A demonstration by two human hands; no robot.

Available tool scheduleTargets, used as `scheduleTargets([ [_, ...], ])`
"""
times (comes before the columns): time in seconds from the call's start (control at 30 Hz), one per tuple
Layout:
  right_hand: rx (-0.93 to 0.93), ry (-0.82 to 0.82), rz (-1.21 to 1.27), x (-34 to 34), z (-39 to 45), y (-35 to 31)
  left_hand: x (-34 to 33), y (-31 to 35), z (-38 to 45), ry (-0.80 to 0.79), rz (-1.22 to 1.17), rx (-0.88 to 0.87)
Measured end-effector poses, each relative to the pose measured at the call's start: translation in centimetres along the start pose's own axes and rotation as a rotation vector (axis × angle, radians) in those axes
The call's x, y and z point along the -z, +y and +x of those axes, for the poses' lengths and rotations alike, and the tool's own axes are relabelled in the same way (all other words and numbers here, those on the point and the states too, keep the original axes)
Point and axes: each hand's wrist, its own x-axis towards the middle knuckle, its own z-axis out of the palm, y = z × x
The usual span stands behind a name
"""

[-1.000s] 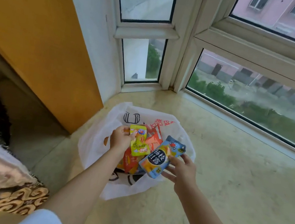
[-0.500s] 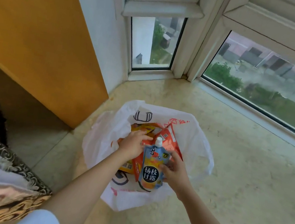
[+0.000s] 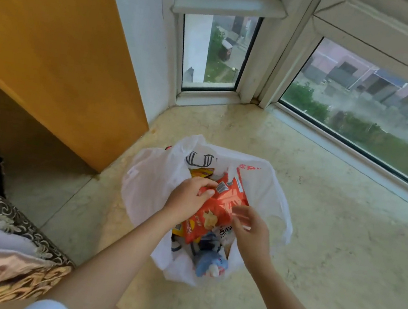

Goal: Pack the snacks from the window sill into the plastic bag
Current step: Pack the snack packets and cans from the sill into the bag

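The blue drink pouch [image 3: 209,260] that the right hand held upright over the opening half a second ago now lies low in the near end of the plastic bag [image 3: 149,185], beside the red chip packet [image 3: 218,205] in the middle, so that snack counts as packed; the right hand [image 3: 248,228] has let go and hovers with loose, empty fingers, while the left hand [image 3: 187,197] grips the far-left top of the red chip packet. The window sill [image 3: 344,245] around the bag shows no further snacks, so packing looks close to done.
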Motion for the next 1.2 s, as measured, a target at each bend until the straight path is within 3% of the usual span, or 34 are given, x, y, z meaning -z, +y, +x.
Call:
scheduleTargets([
  [0.17,0.221,0.099,-0.397,4.1,-1.9,0.0,-2.1,2.8,-2.1,0.037,0.290,-0.210],
  [0.33,0.326,0.202,-0.705,8.2,-4.5,2.0,-4.4,5.4,-4.4,0.053,0.459,-0.415],
  [0.5,0.326,0.332,-0.768,12.9,-9.2,4.2,-7.2,8.8,-6.4,0.035,0.573,-0.564],
  [0.77,0.163,0.454,-0.836,21.4,-16.2,10.3,-13.8,15.1,-10.0,-0.038,0.707,-0.824],
  [1.2,-0.025,0.602,-0.824,36.8,-29.0,21.7,-30.5,26.7,-19.1,-0.043,0.785,-0.979],
])
